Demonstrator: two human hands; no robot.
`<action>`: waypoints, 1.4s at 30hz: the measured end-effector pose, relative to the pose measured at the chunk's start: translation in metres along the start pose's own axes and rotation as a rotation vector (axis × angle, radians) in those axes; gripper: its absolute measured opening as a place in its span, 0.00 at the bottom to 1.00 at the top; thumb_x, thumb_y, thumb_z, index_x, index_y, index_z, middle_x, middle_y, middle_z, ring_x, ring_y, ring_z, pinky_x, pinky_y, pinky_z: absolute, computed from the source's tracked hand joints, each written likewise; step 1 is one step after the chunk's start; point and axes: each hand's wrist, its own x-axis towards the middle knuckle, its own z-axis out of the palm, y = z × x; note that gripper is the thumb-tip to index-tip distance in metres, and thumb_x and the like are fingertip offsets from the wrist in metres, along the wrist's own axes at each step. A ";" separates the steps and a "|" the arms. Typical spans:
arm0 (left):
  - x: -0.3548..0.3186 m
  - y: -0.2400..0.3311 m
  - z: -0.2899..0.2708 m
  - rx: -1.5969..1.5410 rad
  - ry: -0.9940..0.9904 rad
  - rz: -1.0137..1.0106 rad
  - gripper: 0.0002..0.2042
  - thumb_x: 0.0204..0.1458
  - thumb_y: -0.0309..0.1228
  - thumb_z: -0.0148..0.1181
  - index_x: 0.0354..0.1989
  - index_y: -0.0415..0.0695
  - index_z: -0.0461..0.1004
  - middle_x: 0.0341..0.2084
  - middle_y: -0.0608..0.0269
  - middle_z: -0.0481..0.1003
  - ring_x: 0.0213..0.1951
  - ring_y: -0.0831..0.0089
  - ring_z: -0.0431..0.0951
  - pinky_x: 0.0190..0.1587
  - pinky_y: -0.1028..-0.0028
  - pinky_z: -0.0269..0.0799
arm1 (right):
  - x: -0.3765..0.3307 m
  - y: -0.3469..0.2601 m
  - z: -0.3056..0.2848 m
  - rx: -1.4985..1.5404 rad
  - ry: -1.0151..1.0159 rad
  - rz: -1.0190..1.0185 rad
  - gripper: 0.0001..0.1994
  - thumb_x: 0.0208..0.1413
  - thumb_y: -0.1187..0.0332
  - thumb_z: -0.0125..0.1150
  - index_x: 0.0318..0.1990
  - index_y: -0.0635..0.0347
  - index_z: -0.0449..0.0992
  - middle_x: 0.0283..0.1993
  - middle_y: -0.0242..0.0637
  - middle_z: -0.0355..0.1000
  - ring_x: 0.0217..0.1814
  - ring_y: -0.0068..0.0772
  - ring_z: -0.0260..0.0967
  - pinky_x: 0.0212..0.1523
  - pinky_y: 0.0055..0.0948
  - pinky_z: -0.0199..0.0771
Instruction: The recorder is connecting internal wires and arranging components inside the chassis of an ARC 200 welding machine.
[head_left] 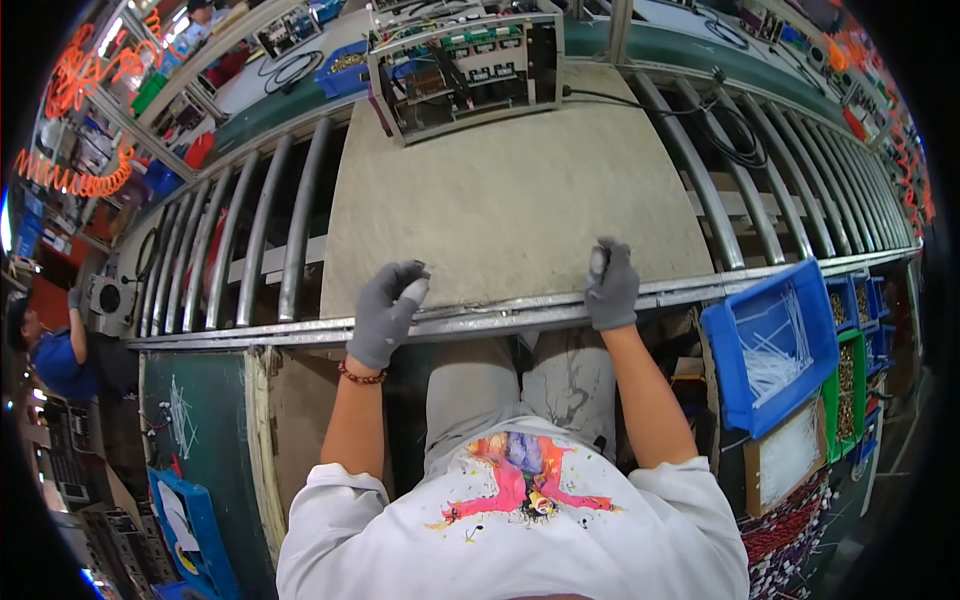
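My left hand point(388, 312), in a grey glove with paler fingertips, hovers at the near left edge of a large beige board point(510, 200). Its fingers are loosely bent, the thumb stands a little apart, and nothing shows in it. At the board's near right edge is my right hand point(612, 284), gloved the same way, fingers loosely curled and no object visible in them. Toward the board's far edge stands an open metal-framed electronic unit point(465, 75) with circuit boards inside, apart from both hands. A black cable point(735, 145) runs from its right side and lies coiled on the rollers.
Metal conveyor rollers point(265, 215) flank the board, with a metal rail point(480, 322) in front. On the right are a blue bin point(735, 375) of white zip ties and a green bin point(848, 390) of small brass-coloured parts. A co-worker point(65, 350) is at far left.
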 end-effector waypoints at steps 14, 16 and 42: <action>0.235 -0.047 -0.064 0.630 0.432 0.198 0.39 0.44 0.41 0.72 0.62 0.36 0.61 0.55 0.47 0.72 0.55 0.56 0.75 0.53 0.63 0.72 | 0.202 0.045 0.063 0.181 -0.052 0.437 0.13 0.66 0.63 0.48 0.43 0.62 0.76 0.31 0.41 0.71 0.31 0.36 0.69 0.35 0.33 0.69; 0.292 -0.041 -0.044 0.777 0.459 0.190 0.40 0.42 0.42 0.73 0.61 0.36 0.61 0.55 0.45 0.72 0.55 0.53 0.75 0.53 0.62 0.72 | 0.274 0.074 0.123 0.313 0.049 0.363 0.16 0.66 0.58 0.48 0.46 0.61 0.75 0.34 0.45 0.73 0.37 0.43 0.69 0.45 0.35 0.70; 0.028 -0.025 -0.045 0.651 0.471 0.260 0.13 0.42 0.27 0.65 0.38 0.41 0.78 0.29 0.57 0.79 0.33 0.60 0.80 0.39 0.67 0.74 | 0.088 -0.059 -0.038 0.735 0.317 0.897 0.23 0.69 0.54 0.40 0.56 0.63 0.71 0.54 0.44 0.72 0.54 0.37 0.72 0.56 0.35 0.74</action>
